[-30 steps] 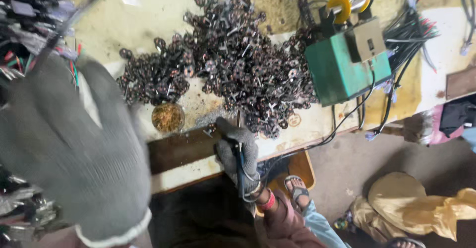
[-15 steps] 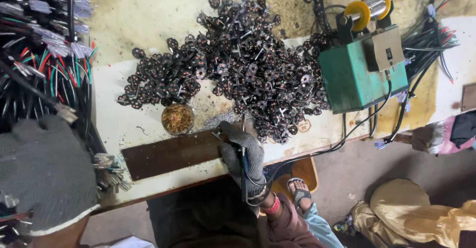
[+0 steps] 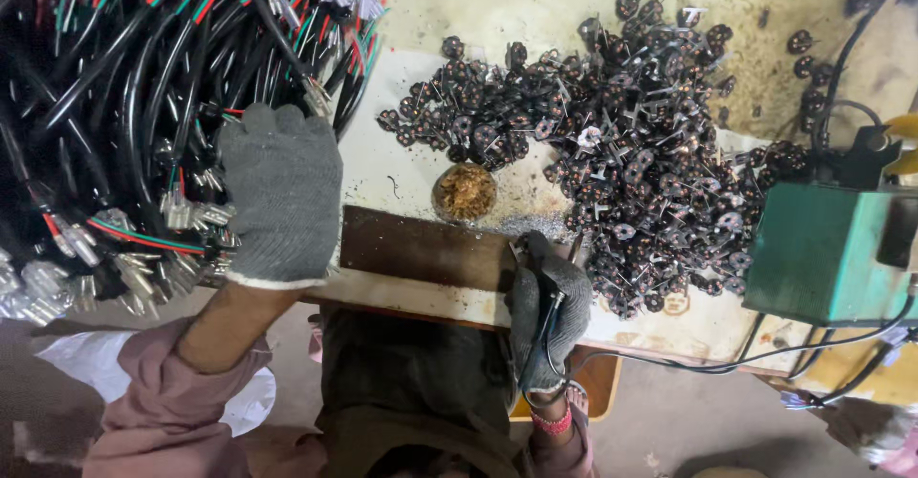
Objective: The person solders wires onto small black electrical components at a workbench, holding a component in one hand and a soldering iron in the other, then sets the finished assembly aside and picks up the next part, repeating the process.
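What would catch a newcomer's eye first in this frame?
Most striking is the heap of small dark coil parts spread over the bench's middle and right. At left, the gloved left hand lies on a thick bundle of black, red and green wires. The gloved right hand grips a corded tool at the bench's near edge.

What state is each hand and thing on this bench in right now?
left hand: gloved, resting on the wire bundle, fingers out
right hand: gloved, closed on a corded tool
small parts: heaped loose
round dish: holds brown stuff
green box: upright, cabled
dark plate: flat, bare
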